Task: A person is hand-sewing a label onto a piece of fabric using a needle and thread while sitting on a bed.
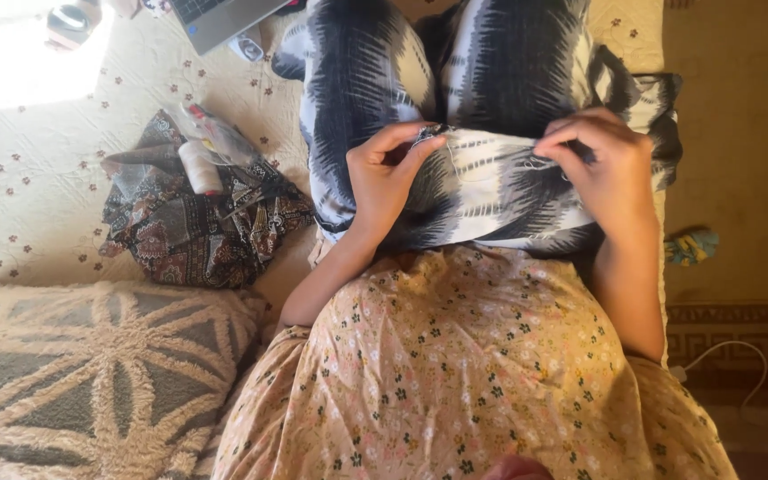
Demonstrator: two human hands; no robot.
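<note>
Left hand (384, 173) and right hand (602, 169) both closed, each pinching the folded top edge of the black-and-white patterned cloth (491, 107), which lies over the lap on the bed (46, 178). Loose thread shows at the edge; needle not discernible. Judged: hand-stitching the hem. Next stitch needs the edge held taut. White thread spool (199, 167) rests on brown printed fabric (197, 227), toward the bed's left side.
</note>
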